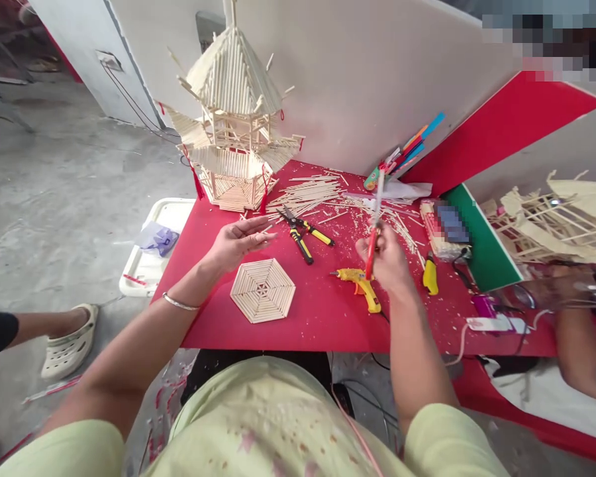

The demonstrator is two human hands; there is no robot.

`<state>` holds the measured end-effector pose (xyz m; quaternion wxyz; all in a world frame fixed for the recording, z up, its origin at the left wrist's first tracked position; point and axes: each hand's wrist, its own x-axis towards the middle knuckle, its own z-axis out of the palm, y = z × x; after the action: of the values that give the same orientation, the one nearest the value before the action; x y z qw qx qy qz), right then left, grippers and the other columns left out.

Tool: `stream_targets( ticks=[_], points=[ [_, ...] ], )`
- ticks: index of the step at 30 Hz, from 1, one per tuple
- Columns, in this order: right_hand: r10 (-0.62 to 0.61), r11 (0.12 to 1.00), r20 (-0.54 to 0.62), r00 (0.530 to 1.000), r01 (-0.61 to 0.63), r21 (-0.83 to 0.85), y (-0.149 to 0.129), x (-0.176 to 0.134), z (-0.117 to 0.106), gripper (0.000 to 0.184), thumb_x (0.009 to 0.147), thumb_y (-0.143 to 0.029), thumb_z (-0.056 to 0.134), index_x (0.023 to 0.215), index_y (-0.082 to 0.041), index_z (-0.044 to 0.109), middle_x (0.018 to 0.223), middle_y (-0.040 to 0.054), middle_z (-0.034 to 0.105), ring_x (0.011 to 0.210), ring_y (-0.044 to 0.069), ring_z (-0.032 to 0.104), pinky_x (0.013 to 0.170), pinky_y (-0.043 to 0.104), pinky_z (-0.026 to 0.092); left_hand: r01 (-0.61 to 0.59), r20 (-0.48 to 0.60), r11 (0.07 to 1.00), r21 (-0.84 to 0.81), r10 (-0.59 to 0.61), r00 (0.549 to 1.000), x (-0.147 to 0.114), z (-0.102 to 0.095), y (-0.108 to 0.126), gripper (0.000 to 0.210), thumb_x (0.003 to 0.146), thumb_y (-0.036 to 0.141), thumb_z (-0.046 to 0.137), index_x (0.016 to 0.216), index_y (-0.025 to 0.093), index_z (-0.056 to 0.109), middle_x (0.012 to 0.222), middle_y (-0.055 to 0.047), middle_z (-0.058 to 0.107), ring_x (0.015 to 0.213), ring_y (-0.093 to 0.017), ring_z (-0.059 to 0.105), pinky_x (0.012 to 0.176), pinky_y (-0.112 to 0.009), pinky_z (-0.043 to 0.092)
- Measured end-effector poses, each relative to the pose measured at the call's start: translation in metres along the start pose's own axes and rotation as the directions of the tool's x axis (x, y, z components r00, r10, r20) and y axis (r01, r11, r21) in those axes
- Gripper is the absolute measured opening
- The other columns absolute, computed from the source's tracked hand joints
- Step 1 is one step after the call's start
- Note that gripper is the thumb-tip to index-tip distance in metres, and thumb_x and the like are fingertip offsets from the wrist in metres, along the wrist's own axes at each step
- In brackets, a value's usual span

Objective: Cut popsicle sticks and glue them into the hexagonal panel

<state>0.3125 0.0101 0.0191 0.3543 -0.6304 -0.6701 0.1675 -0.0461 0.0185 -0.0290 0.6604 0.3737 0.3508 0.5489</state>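
My left hand [238, 242] hovers over the red table's left part, palm turned inward and fingers stretched out. A small pale bit shows by its fingertips, too small to name. My right hand [388, 255] is raised and closed around a long slim object [371, 252], red at the lower end and pale above; its kind is unclear. Below my left hand lies a flat hexagonal panel of thin wooden sticks [262, 290]. A yellow glue gun [355, 285] rests beneath my right hand. Yellow-and-black pliers [302, 233] lie spread between my hands.
A stick-built pagoda model [233, 126] with red tassels stands at the back left. Loose sticks [310, 195] and scraps cover the back. A yellow-handled tool [430, 275], a green board [484, 238] and a power strip [496, 324] are on the right, near another person's arm [579, 338].
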Motion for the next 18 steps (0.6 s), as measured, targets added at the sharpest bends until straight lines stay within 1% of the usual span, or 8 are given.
stream_targets(
  ticks=[1,2,4,6,9,14,16,18],
  points=[
    [-0.021,0.990,0.120,0.993,0.004,0.140,-0.009,-0.013,0.010,0.054,0.097,-0.057,0.063,0.142,-0.026,0.057,0.087,0.0018,0.068,0.071,0.017,0.065,0.065,0.029,0.054,0.018,-0.009,1.000,0.000,-0.018,1.000,0.000,0.000,-0.002,0.047,0.069,0.023,0.096,0.115,0.020,0.083,0.126,-0.013,0.079,0.100,-0.023,0.081,0.086,-0.030,0.068],
    [-0.053,0.978,0.177,0.983,0.016,0.208,-0.019,-0.024,0.021,0.057,0.095,-0.059,0.067,0.141,-0.028,0.057,0.090,0.0012,0.068,0.072,0.017,0.065,0.066,0.030,0.055,0.034,-0.018,0.999,0.000,-0.034,0.999,0.000,0.000,-0.003,0.044,0.069,0.024,0.096,0.111,0.017,0.083,0.119,-0.014,0.081,0.098,-0.023,0.081,0.085,-0.030,0.068],
    [-0.120,0.974,0.219,0.968,0.072,0.216,-0.037,-0.040,0.044,0.059,0.088,-0.059,0.076,0.135,-0.027,0.061,0.090,0.0010,0.067,0.075,0.019,0.064,0.070,0.032,0.056,0.049,-0.032,0.999,-0.004,-0.049,0.998,0.000,-0.001,-0.005,0.043,0.069,0.024,0.096,0.109,0.015,0.084,0.110,-0.015,0.083,0.097,-0.024,0.081,0.086,-0.030,0.068],
    [-0.163,0.974,0.239,0.957,0.117,0.196,-0.052,-0.047,0.066,0.056,0.088,-0.059,0.077,0.132,-0.026,0.065,0.087,0.0013,0.067,0.078,0.020,0.065,0.073,0.033,0.056,0.054,-0.033,0.998,-0.008,-0.054,0.998,-0.001,-0.001,-0.006,0.048,0.069,0.023,0.096,0.114,0.015,0.083,0.108,-0.015,0.083,0.100,-0.023,0.081,0.088,-0.029,0.067],
    [-0.130,0.975,0.257,0.958,0.076,0.208,-0.065,-0.045,0.088,0.053,0.090,-0.058,0.074,0.129,-0.025,0.067,0.083,0.0007,0.068,0.072,0.019,0.064,0.070,0.031,0.054,0.065,-0.033,0.998,-0.020,-0.066,0.997,-0.001,-0.003,-0.007,0.050,0.069,0.022,0.096,0.117,0.015,0.082,0.106,-0.013,0.083,0.099,-0.022,0.081,0.088,-0.028,0.067],
    [-0.087,0.943,0.231,0.969,0.005,0.332,-0.068,-0.034,0.105,0.052,0.088,-0.058,0.076,0.127,-0.024,0.070,0.084,0.0012,0.072,0.075,0.019,0.068,0.073,0.031,0.057,0.102,-0.096,0.994,-0.044,-0.106,0.990,0.002,-0.006,-0.012,0.041,0.062,0.029,0.101,0.093,0.013,0.080,0.080,-0.007,0.081,0.067,-0.015,0.077,0.065,-0.024,0.065],
    [-0.091,0.922,0.225,0.970,-0.003,0.386,-0.064,-0.033,0.111,0.054,0.089,-0.058,0.075,0.130,-0.023,0.068,0.085,0.0020,0.073,0.078,0.021,0.069,0.077,0.032,0.060,0.077,-0.073,0.997,-0.015,-0.078,0.994,0.002,-0.005,-0.014,0.046,0.063,0.034,0.100,0.098,0.013,0.079,0.075,-0.004,0.078,0.060,-0.014,0.074,0.061,-0.025,0.064],
    [-0.098,0.915,0.208,0.973,0.006,0.403,-0.060,-0.034,0.115,0.056,0.090,-0.058,0.074,0.133,-0.023,0.067,0.090,0.0039,0.074,0.082,0.022,0.071,0.081,0.034,0.061,0.029,-0.034,0.999,0.046,-0.028,0.999,0.000,-0.001,-0.014,0.048,0.069,0.041,0.097,0.103,0.014,0.078,0.072,-0.002,0.076,0.060,-0.014,0.072,0.063,-0.027,0.063]
  ],
)
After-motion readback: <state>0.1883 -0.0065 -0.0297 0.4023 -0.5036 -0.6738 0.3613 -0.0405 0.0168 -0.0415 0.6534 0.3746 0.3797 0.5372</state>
